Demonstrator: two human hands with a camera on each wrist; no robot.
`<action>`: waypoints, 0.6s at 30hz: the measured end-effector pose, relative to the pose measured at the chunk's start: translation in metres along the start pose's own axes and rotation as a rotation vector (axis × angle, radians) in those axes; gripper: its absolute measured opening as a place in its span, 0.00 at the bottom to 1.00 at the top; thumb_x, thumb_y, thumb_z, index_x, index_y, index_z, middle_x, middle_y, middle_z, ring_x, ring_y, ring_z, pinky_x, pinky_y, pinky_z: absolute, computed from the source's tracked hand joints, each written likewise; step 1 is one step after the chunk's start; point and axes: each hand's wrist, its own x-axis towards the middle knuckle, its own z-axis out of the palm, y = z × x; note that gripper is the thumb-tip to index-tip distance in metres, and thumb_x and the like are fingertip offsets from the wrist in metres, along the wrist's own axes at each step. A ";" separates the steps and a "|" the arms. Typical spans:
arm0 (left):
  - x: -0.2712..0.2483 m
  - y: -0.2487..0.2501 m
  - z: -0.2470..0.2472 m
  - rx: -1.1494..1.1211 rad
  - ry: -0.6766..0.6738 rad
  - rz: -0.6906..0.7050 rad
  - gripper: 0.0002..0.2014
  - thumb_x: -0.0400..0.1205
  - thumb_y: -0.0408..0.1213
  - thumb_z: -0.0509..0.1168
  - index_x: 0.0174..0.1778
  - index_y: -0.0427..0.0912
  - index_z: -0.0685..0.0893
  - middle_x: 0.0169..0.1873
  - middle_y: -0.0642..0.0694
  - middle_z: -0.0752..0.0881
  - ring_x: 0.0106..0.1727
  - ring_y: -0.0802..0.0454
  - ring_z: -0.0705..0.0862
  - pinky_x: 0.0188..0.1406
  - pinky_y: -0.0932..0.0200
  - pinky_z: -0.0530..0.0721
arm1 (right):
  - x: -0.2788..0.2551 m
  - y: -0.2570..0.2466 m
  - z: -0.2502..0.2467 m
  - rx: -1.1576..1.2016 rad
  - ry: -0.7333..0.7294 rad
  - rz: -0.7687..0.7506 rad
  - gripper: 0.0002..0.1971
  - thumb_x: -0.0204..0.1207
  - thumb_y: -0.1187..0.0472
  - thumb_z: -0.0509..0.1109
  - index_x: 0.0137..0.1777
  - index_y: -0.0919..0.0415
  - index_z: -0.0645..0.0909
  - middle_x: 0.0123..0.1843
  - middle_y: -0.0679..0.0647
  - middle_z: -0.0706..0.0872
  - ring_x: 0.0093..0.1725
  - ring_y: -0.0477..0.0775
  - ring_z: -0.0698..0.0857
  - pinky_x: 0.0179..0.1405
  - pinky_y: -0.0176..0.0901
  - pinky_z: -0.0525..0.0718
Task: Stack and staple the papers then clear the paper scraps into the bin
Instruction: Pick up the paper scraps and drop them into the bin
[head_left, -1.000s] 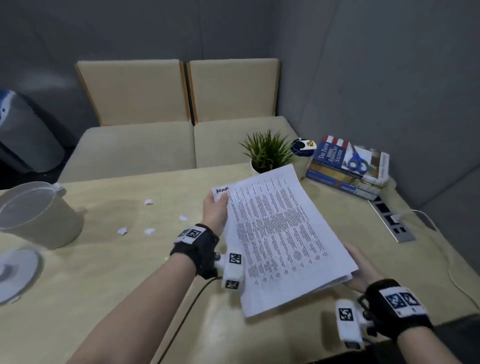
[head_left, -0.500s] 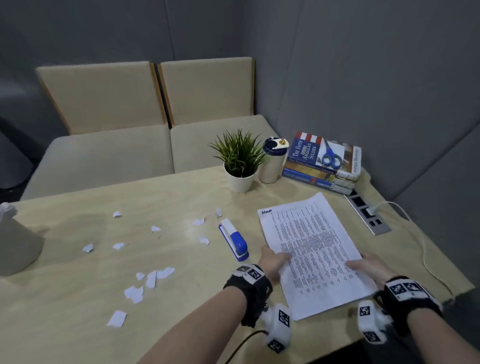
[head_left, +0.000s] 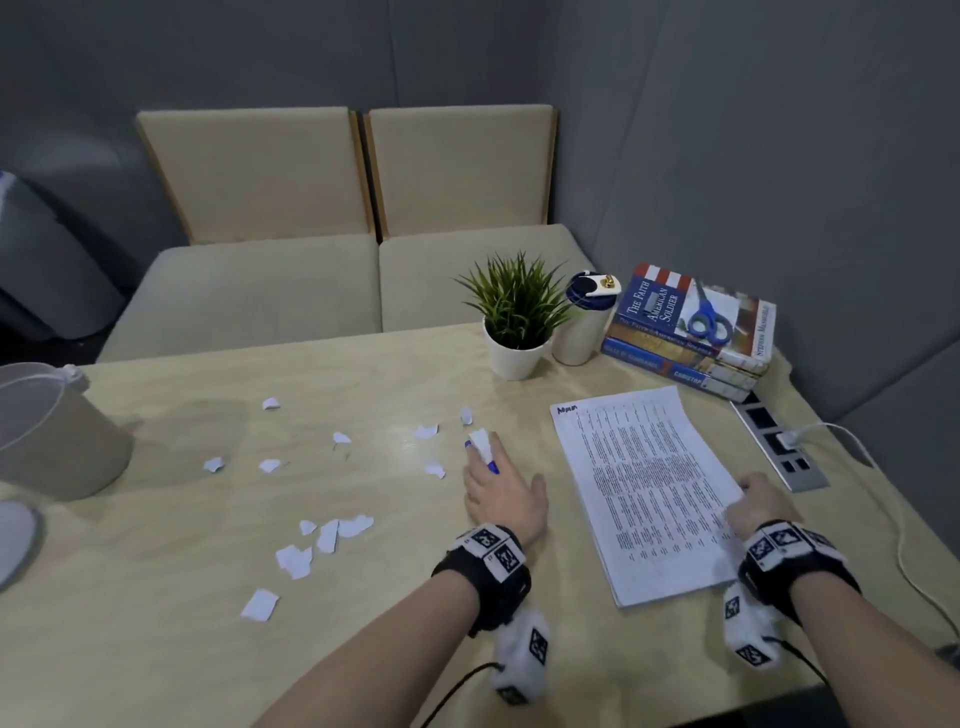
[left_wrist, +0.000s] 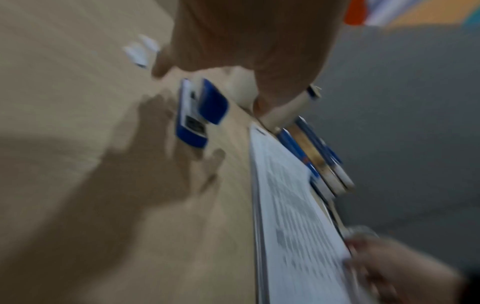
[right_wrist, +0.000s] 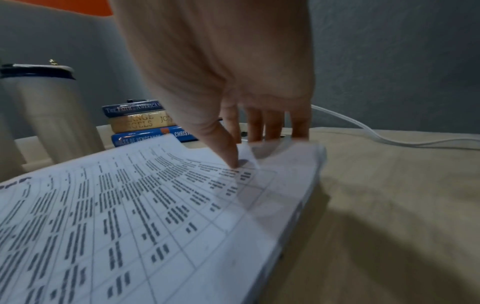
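Note:
The stack of printed papers (head_left: 644, 493) lies flat on the wooden table (head_left: 171, 597), right of centre. My right hand (head_left: 758, 506) holds its right edge, thumb (right_wrist: 232, 158) on the top sheet and fingers behind the raised edge. My left hand (head_left: 493, 486) hovers over the blue and white stapler (head_left: 482, 446), left of the papers. In the blurred left wrist view its spread fingers (left_wrist: 161, 65) stand above the stapler (left_wrist: 197, 111) without gripping it. Several white paper scraps (head_left: 332, 535) lie scattered across the left half. The beige bin (head_left: 62, 447) stands at the far left.
The bin's lid (head_left: 15, 540) lies in front of the bin. At the back right stand a potted plant (head_left: 514, 317), a tumbler (head_left: 579, 332) and stacked books (head_left: 685, 353) with blue scissors (head_left: 706, 322). A power strip (head_left: 779, 447) and white cable (head_left: 893, 519) run along the right edge.
The stack, held in the air by both hands, has been laid on the table. My left hand has let go of it and moved left over the stapler. The right hand stays at the edge.

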 end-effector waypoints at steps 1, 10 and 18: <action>0.007 -0.004 -0.001 -0.012 -0.058 -0.051 0.40 0.83 0.48 0.59 0.84 0.44 0.42 0.84 0.36 0.43 0.83 0.33 0.52 0.82 0.43 0.55 | -0.004 -0.002 0.000 -0.018 0.024 0.007 0.23 0.74 0.68 0.62 0.71 0.60 0.71 0.67 0.68 0.77 0.63 0.68 0.79 0.62 0.57 0.78; 0.018 -0.002 -0.005 0.011 -0.209 0.055 0.34 0.85 0.34 0.53 0.84 0.40 0.42 0.84 0.37 0.39 0.80 0.33 0.63 0.78 0.50 0.65 | -0.070 -0.079 0.023 0.162 0.128 -0.282 0.24 0.78 0.63 0.63 0.75 0.54 0.70 0.73 0.64 0.69 0.71 0.67 0.71 0.72 0.65 0.64; 0.033 -0.031 -0.049 -0.051 0.031 0.151 0.19 0.84 0.35 0.53 0.71 0.37 0.73 0.69 0.36 0.72 0.68 0.36 0.75 0.68 0.48 0.73 | -0.123 -0.239 0.057 0.119 0.005 -0.763 0.15 0.78 0.65 0.61 0.61 0.56 0.83 0.68 0.56 0.78 0.70 0.59 0.76 0.70 0.53 0.70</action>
